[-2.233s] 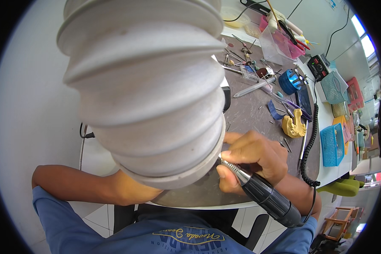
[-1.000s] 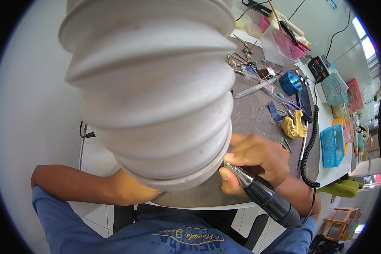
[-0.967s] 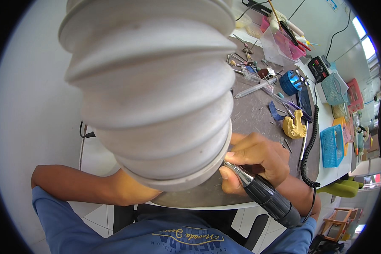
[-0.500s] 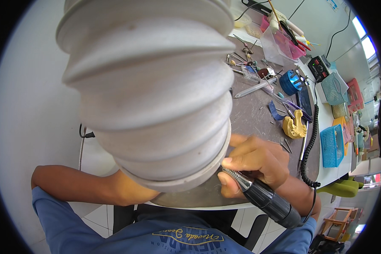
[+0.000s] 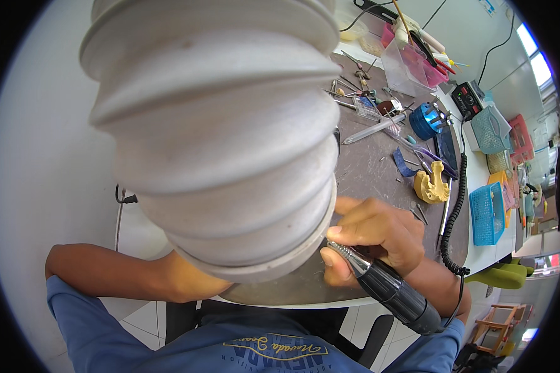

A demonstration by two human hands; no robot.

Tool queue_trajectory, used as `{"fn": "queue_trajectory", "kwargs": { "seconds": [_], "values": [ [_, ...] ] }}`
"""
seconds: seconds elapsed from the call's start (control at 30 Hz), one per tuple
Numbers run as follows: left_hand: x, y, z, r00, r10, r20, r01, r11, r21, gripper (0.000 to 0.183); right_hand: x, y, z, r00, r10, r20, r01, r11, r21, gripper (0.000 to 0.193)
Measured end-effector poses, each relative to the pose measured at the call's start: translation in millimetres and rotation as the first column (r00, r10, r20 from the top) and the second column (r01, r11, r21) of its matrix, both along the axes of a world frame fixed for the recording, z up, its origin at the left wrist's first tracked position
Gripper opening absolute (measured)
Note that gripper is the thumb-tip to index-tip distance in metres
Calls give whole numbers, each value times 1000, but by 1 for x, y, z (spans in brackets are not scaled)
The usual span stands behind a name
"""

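Observation:
In my right hand is a black rotary handpiece with a ribbed metal nose. My thumb and fingers close round that nose, and the tool slants up toward the left. Its tip disappears behind a large white ribbed hose, which fills the upper left and middle. My left forearm reaches in under the hose from the lower left; its hand and anything in it are hidden there. Beyond my right hand, a yellow dental cast stands on the grey work surface.
A blue round bur holder, a toothbrush and several loose burs lie on the right. A coiled black cord runs along the bench edge, near a blue basket. Behind stands a clear plastic box.
The view shifts very slightly. My right hand keeps its grip on the handpiece, and both arms stay in nearly the same place.

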State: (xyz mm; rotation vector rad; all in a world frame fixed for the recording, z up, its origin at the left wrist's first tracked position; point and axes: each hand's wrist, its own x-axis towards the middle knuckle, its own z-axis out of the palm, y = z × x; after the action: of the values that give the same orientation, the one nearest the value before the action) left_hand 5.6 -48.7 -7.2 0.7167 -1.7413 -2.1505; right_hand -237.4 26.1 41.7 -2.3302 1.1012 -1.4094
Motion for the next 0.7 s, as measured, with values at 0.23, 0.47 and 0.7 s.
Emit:
{"fn": "queue_trajectory", "kwargs": {
  "seconds": [0.23, 0.47, 0.7],
  "values": [
    [1, 0, 1, 1000, 0, 0, 0, 1000, 1, 36, 2, -2, 0, 999, -43, 6, 43, 998, -39, 23],
    [-3, 2, 5, 1000, 14, -23, -13, 999, 31, 36, 4, 4, 4, 998, -29, 61, 25, 997, 69, 29],
    [-5, 4, 11, 999, 29, -46, -26, 998, 58, 35, 3, 4, 2, 997, 14, 72, -19, 997, 70, 30]
  ]
}}
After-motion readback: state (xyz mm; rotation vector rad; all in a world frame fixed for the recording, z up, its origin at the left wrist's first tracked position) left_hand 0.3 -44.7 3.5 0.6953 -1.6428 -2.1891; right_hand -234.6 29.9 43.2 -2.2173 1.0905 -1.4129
